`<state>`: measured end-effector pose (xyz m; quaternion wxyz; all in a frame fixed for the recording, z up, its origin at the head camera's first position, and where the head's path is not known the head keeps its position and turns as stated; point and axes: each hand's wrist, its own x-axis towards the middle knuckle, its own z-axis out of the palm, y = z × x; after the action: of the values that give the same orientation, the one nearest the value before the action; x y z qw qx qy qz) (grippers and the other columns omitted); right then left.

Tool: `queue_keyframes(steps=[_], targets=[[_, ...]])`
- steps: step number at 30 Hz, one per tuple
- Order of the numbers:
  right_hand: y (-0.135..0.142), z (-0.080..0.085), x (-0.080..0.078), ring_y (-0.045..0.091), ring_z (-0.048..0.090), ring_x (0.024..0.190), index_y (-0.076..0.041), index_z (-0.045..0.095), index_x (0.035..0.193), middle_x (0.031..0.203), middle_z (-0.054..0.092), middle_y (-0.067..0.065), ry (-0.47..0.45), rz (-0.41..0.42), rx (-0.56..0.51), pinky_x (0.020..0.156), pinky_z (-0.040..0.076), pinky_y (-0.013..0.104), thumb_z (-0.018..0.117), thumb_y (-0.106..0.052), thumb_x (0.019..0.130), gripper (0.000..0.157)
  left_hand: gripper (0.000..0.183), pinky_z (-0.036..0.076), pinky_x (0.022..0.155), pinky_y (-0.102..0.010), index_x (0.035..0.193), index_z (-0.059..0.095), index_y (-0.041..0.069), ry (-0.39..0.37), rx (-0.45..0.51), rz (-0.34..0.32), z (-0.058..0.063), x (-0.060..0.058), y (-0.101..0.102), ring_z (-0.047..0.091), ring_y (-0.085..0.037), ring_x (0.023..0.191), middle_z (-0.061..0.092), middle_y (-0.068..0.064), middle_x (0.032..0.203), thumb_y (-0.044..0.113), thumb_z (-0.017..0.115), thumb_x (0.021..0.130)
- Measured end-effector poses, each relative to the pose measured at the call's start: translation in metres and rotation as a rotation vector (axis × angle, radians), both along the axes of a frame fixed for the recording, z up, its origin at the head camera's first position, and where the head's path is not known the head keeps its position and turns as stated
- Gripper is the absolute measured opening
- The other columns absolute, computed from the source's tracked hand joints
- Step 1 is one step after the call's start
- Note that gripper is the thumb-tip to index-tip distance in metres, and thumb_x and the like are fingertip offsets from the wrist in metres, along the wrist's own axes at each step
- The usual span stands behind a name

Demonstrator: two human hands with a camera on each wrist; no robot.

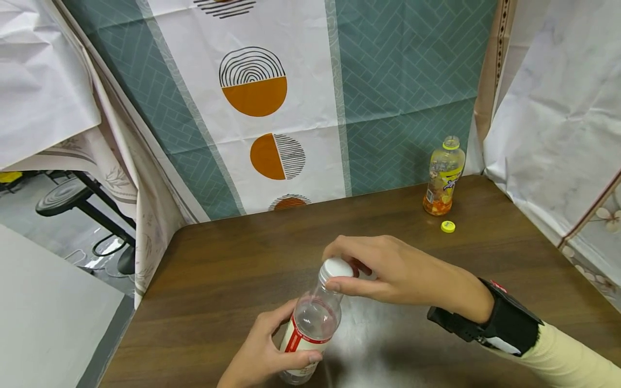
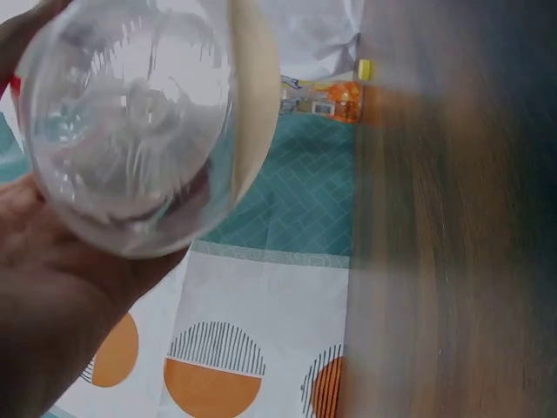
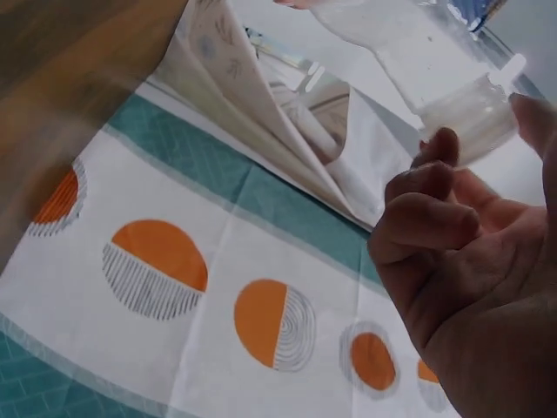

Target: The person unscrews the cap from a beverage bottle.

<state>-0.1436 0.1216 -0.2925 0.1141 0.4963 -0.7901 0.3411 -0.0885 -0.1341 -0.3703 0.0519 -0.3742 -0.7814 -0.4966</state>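
Observation:
A clear plastic bottle (image 1: 317,318) with a red-and-white label and a white cap (image 1: 338,268) leans to the right over the table. My left hand (image 1: 264,342) grips its labelled body, thumb in front. The thumb and fingers of my right hand (image 1: 383,269) pinch the white cap at the bottle's mouth. In the left wrist view the round bottom of the bottle (image 2: 130,131) faces the camera above the left hand (image 2: 61,287). From the right wrist, the cap (image 3: 474,122) shows between the right hand's (image 3: 470,252) thumb and fingers.
At the back right of the wooden table (image 1: 233,269) stands an uncapped bottle (image 1: 443,178) with a little orange liquid. Its yellow cap (image 1: 448,227) lies in front of it. Patterned cloth (image 1: 402,97) hangs behind the table, and a black stool (image 1: 68,195) stands beyond the left edge.

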Motion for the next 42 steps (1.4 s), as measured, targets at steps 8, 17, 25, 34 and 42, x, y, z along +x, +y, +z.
queue_keyframes(steps=[8,17,25,34,42], targets=[[0.005,0.006,-0.005,0.002,0.048,0.061,-0.02,0.06,0.106,0.071,0.053,-0.011,-0.06,-0.095,0.006,0.05,0.045,0.02,0.066,-0.043,0.086,0.032,0.074,0.056,0.064,-0.033,0.129,0.056,0.01,0.135,-0.037,0.223,0.001,0.0,0.005,0.063,-0.01,0.081,0.069,0.003,0.102,0.015,0.087,0.062],[0.0,0.006,-0.006,0.002,0.053,0.059,-0.021,0.067,0.091,0.068,0.061,-0.014,-0.253,-0.262,0.063,0.051,0.05,0.025,0.052,-0.052,0.091,0.034,0.076,0.053,0.056,-0.026,0.128,0.057,0.013,0.242,-0.127,0.389,-0.014,-0.008,0.0,0.057,-0.006,0.078,0.065,0.007,0.096,0.022,0.089,0.059],[-0.006,0.0,-0.008,0.005,0.052,0.048,-0.019,0.067,0.085,0.063,0.06,-0.01,-0.364,-0.359,0.099,0.046,0.05,0.027,0.054,-0.055,0.088,0.039,0.076,0.05,0.062,-0.031,0.131,0.055,0.021,0.361,-0.267,0.491,-0.033,-0.02,-0.009,0.054,-0.007,0.085,0.066,0.011,0.104,0.041,0.084,0.062],[-0.006,-0.005,-0.012,0.005,0.049,0.042,-0.014,0.065,0.089,0.066,0.061,-0.005,-0.385,-0.287,0.062,0.039,0.046,0.024,0.062,-0.043,0.088,0.03,0.077,0.047,0.062,-0.028,0.129,0.057,0.022,0.426,-0.287,0.509,-0.031,-0.021,-0.009,0.052,-0.002,0.083,0.065,0.014,0.104,0.04,0.085,0.059],[-0.006,0.001,-0.01,0.004,0.054,0.061,-0.021,0.062,0.093,0.07,0.059,-0.011,-0.275,-0.234,0.041,0.05,0.049,0.025,0.064,-0.04,0.088,0.02,0.078,0.052,0.062,-0.03,0.132,0.054,0.02,0.309,-0.228,0.454,-0.031,-0.018,-0.011,0.053,-0.006,0.086,0.065,0.01,0.107,0.039,0.085,0.063]])
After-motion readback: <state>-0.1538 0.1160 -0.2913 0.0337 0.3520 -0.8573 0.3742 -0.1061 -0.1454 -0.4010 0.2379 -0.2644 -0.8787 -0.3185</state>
